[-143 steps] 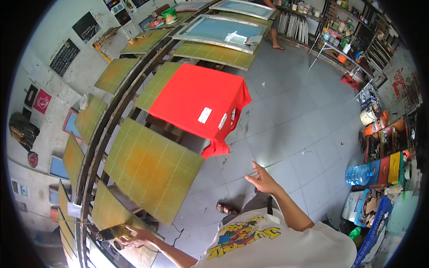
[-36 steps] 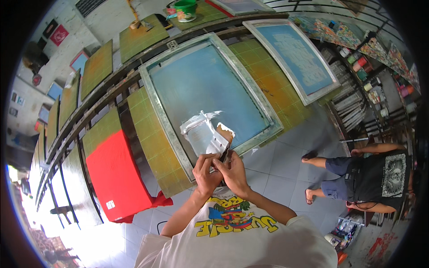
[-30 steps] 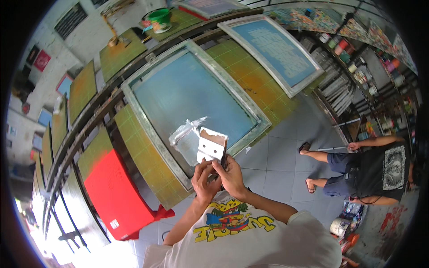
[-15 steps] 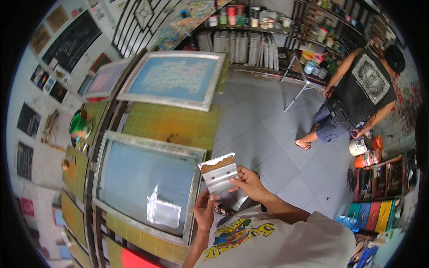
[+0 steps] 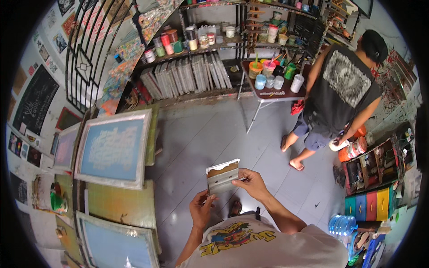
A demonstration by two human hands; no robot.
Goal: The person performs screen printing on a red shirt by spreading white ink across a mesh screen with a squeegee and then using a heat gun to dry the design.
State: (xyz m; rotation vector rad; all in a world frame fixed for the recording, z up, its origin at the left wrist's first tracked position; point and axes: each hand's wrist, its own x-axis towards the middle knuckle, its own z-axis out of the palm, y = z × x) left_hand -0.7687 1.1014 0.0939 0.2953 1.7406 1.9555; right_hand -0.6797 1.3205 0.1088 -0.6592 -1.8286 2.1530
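In front of my shirt I hold a small squeegee (image 5: 222,177), its silver metal handle toward me and its brown blade up. White ink coats the blade's upper edge. My right hand (image 5: 253,185) grips the squeegee's right side, with the thumb across the metal. My left hand (image 5: 201,209) pinches the lower left corner between thumb and fingers. To the left lies a framed printing screen (image 5: 117,243) with blue mesh, partly cut off by the view's edge. Beyond it sits another framed screen (image 5: 111,149) with pale lettering on blue.
A co-worker (image 5: 342,96) stands at the right, back turned. A small folding table (image 5: 277,94) holds paint tubs and cups. Stored frames (image 5: 187,76) fill a low shelf at the back. Coloured drawers (image 5: 368,205) and a water bottle (image 5: 342,225) are at the right. Grey tile floor lies between.
My view has swung right and up, so the screens sit farther left and lower and the folding table shows fully. Both hands keep the squeegee. The co-worker's feet have shifted.
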